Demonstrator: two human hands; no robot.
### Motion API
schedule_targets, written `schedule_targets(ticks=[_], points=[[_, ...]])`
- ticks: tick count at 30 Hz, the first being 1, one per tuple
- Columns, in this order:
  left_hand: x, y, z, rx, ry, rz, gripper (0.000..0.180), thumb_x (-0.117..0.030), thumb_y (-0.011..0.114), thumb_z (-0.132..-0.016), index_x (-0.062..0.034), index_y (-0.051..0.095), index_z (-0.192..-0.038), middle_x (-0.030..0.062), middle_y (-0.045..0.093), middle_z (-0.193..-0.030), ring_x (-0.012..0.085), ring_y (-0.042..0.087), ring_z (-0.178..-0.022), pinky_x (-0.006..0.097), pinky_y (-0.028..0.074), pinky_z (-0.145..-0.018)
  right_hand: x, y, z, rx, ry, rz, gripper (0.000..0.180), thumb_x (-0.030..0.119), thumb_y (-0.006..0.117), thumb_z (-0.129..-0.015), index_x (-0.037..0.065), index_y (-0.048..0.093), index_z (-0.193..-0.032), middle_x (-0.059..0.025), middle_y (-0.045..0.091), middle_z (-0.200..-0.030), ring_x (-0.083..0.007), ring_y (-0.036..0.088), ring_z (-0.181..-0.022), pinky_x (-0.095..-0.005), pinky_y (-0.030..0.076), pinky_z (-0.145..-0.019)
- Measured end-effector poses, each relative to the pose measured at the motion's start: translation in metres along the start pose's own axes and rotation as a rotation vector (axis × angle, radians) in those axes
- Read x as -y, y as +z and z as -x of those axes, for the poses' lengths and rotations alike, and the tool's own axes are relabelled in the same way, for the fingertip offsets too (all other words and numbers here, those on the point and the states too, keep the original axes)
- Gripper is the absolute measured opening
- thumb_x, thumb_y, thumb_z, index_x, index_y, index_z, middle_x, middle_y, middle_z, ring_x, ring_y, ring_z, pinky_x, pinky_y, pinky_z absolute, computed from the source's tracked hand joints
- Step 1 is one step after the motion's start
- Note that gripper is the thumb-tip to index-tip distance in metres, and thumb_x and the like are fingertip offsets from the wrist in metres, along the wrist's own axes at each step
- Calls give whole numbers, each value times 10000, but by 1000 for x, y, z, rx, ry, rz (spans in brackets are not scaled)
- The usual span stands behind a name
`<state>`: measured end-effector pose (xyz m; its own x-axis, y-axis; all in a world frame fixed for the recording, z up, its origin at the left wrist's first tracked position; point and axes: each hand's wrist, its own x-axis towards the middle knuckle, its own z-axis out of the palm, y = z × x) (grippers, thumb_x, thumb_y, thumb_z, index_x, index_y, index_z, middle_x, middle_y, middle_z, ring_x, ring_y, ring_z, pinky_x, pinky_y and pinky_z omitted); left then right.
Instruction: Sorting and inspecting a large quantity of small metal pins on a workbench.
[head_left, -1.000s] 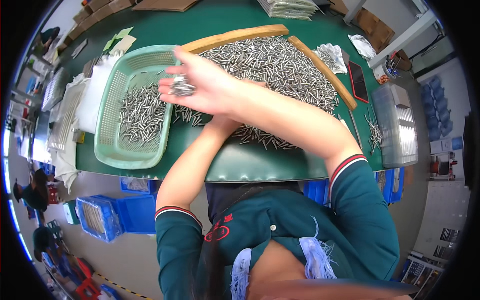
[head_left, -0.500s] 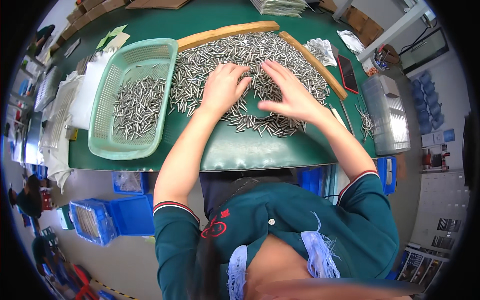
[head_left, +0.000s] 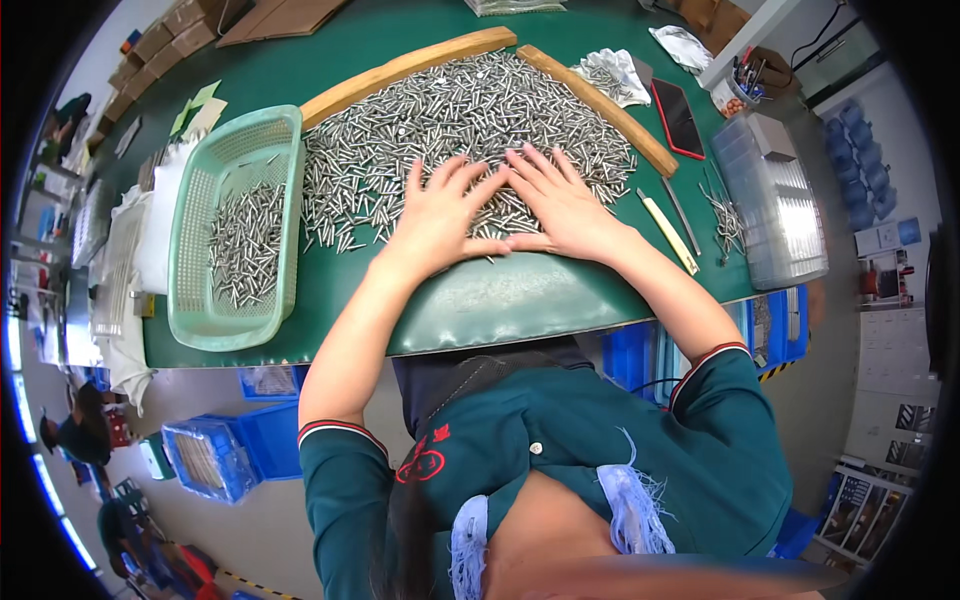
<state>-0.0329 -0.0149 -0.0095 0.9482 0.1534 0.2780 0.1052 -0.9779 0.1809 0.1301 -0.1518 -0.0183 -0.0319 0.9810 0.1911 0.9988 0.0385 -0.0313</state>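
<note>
Head: left hand [head_left: 432, 222] and right hand [head_left: 568, 218] on pins [head_left: 400, 135], fingers spread; apparently gathering. Scooping would call for curled, closed fingers.

The heaped pins [head_left: 440, 125] presented as shiny bare metal, the perforated basket [head_left: 225, 331] as semi-matt plastic, the strips [head_left: 410, 74] as matt wood, the desk [head_left: 490, 310] as smooth and glossy, and the shirt [head_left: 590, 430] as matt cloth.
</note>
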Motion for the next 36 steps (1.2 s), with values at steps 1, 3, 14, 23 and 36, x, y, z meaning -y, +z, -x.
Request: schedule_targets(ticks=[1, 3, 14, 23, 36], points=[[8, -4, 0, 23, -46, -20, 729, -535, 673, -646, -162, 493, -1247, 53, 458, -1279, 273, 349, -1250, 573, 192, -1023, 3, 3, -9, -76, -16, -15, 898, 646, 549, -713, 7, 363, -1316, -173, 337, -1380, -320, 234, -1323, -514, 126, -1078], [21, -7, 1, -29, -85, 8, 517, -504, 661, -683, -152, 612, -1057, 36, 517, -1196, 264, 394, -1209, 595, 221, -996, 0, -4, -18, -21, -34, 5, 850, 652, 542, -715, 47, 408, -1297, -134, 391, -1348, -303, 277, -1303, -542, 142, -1063], [75, -4, 1, -397, -296, 272, 184, -224, 610, -816, -62, 648, -894, 100, 629, -927, 277, 582, -890, 369, 447, -801, -16, 3, -101, -152, 1, -33, 155, 283, 646, -763, 153, 650, -847, -25, 585, -835, -221, 520, -981, -475, 274, -997], [88, -12, 7, -483, -409, 288, 188, -197, 588, -833, -65, 631, -959, 104, 628, -936, 277, 587, -896, 365, 453, -800, -44, -71, -13, -320, 532, -329, 192, 218, 611, -843, 75, 616, -971, -57, 660, -872, -134, 625, -769, -254, 471, -687], [55, -18, 4, -433, -368, 400, 211, -167, 576, -848, -68, 617, -1029, 81, 624, -944, 219, 572, -903, 330, 435, -827, -100, -113, 161, 107, 950, 360, 230, 208, 594, -812, 118, 629, -1021, -119, 647, -954, -299, 611, -890, -392, 479, -753]])
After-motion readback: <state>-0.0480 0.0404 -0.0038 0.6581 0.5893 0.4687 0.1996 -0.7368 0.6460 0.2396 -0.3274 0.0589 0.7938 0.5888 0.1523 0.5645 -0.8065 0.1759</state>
